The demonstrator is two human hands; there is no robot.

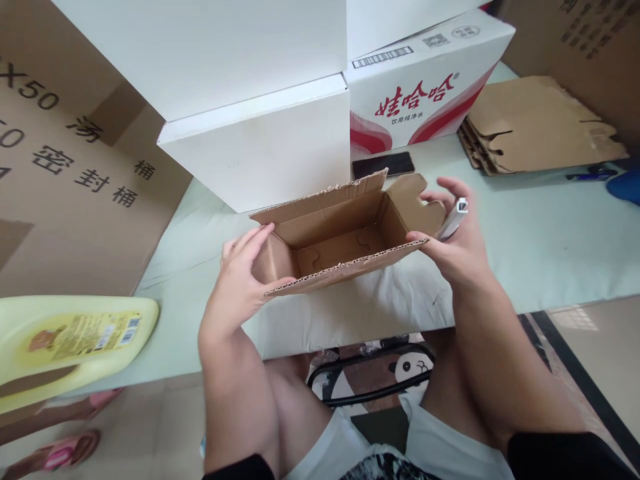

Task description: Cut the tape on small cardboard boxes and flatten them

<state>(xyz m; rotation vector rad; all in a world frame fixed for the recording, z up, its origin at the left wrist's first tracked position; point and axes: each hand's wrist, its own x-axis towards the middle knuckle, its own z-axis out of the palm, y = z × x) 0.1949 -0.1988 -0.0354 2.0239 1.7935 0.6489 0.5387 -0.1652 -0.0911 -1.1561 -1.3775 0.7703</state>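
Cardboard box (pixel 345 233) gripped at both ends

The left hand (pixel 237 280) clasped one end; the right hand (pixel 463 250) pinched the other, a white tool (pixel 454 220) tucked among its fingers. Over pale cloth (pixel 540 247), the box looked light, stiff-walled, with bendy flaps (pixel 411 195); its ends seemed the firmest holds. Beyond lay a glossy phone (pixel 384 165), then smooth white cartons (pixel 260 143).

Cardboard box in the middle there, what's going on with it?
A person holds the small cardboard box by its two ends, left hand on one and right hand on the other. Its top is open, showing the inside. The right hand also has a slim white object by its fingers. Beyond the box lie a dark phone and, farther right, flattened cardboard.
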